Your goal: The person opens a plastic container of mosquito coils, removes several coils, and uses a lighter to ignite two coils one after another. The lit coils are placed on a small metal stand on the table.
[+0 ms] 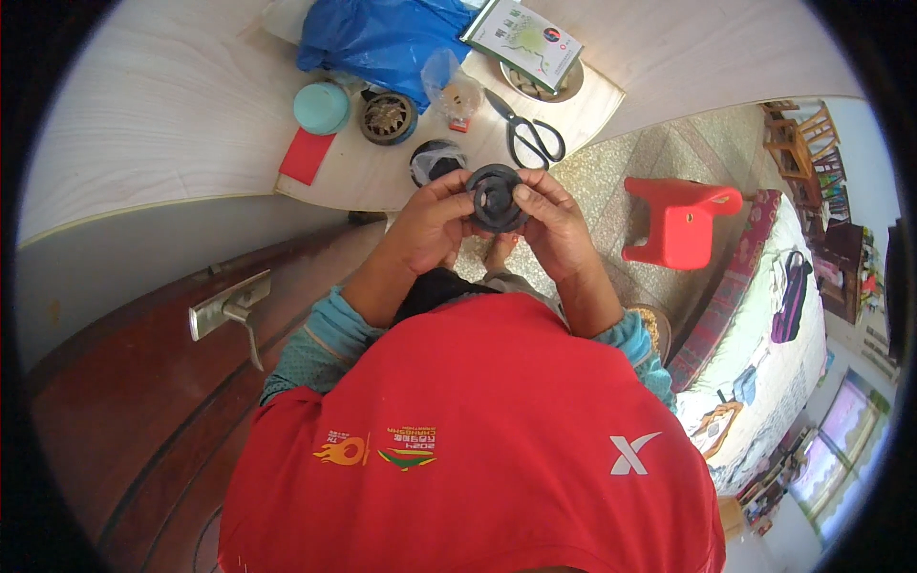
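Both hands hold a dark grey spiral coil (494, 209), apparently a mosquito coil, above the near edge of the table. My left hand (443, 218) grips its left rim with thumb and fingers. The thumb of my right hand (562, 222) presses on the upper right of the coil, with the fingers behind it. Just beyond my left hand sits a round black item (423, 166) partly covered by clear plastic. Black-handled scissors (530, 136) lie on the table beyond my right hand, blades pointing away.
The corner table (344, 183) holds a blue plastic bag (372, 46), a turquoise round container (320, 107), a round slotted tin (387, 119), red paper (308, 156) and a printed packet (526, 43) over a bowl (571, 84). A red plastic stool (677, 225) and a bed (759, 372) stand right; a door handle (233, 311) projects left.
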### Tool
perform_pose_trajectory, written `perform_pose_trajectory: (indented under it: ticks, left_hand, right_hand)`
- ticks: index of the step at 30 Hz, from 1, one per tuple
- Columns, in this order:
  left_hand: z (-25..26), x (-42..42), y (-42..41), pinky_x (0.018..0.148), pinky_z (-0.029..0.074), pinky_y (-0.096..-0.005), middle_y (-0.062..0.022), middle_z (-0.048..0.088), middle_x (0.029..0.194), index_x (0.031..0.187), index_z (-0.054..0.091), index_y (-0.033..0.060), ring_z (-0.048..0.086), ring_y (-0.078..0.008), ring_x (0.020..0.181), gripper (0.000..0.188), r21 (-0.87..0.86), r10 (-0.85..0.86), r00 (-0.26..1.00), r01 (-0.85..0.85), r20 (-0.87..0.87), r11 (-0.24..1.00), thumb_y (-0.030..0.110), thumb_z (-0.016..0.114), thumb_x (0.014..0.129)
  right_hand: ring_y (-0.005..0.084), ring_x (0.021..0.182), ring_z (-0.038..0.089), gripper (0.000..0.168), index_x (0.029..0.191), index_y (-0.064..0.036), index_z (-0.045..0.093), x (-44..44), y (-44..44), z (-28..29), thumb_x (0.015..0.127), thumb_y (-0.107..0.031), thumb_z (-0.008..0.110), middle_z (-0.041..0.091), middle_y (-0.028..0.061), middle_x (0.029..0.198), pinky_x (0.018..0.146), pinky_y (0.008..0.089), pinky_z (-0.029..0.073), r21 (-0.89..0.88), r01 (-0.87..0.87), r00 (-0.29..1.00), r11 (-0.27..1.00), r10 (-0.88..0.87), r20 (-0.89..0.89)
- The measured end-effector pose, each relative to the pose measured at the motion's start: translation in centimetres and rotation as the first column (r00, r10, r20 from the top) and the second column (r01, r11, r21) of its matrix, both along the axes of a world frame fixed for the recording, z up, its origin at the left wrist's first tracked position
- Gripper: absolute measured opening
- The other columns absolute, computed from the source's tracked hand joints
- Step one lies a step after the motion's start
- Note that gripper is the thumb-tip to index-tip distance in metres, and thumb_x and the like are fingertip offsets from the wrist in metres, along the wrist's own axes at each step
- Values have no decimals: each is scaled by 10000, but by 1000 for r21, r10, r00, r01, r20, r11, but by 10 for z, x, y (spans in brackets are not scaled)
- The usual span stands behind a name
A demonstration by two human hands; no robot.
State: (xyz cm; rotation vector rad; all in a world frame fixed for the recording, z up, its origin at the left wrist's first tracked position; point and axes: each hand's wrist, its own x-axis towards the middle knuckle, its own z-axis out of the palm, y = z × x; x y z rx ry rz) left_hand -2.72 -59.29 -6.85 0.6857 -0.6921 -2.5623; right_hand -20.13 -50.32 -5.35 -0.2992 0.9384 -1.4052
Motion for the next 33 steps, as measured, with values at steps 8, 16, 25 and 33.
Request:
perform_pose_trajectory:
  ticks: [8,16,25,33]
  left_hand:
    - [0,-1,0,743,536,-305,-82,643,1044,1153,579,21,652,-184,909,233,-57,-25,999,23,-24,998,120,595,943]
    - [4,-3,-1,781,538,-345,-85,632,1046,1136,560,30,649,-197,923,204,-74,-5,1000,6,13,997,94,590,945]
    - [8,-6,-1,871,518,-325,-100,618,1134,1200,547,5,623,-182,1023,261,-125,116,993,-118,-23,985,57,575,945]
    - [10,-9,-2,927,506,-333,-107,608,1150,1219,529,-4,599,-178,1062,293,-109,159,984,-167,-80,980,10,562,928]
  right_hand:
    - [85,820,624,169,1075,-30,613,-1,2,3,941,-125,655,682,24,934,737,229,508,-93,40,932,995,-70,-355]
    - [83,804,616,197,1095,-23,605,-2,2,5,941,-136,656,679,26,939,703,224,496,-51,29,947,998,-43,-318]
    - [153,928,625,349,1202,-10,544,-6,1,20,905,-130,684,650,81,1066,827,300,517,-87,-116,972,989,95,-217]
    - [143,952,618,343,1207,1,493,-2,-4,18,882,45,594,640,81,1063,866,291,504,-155,-62,941,986,6,-337]
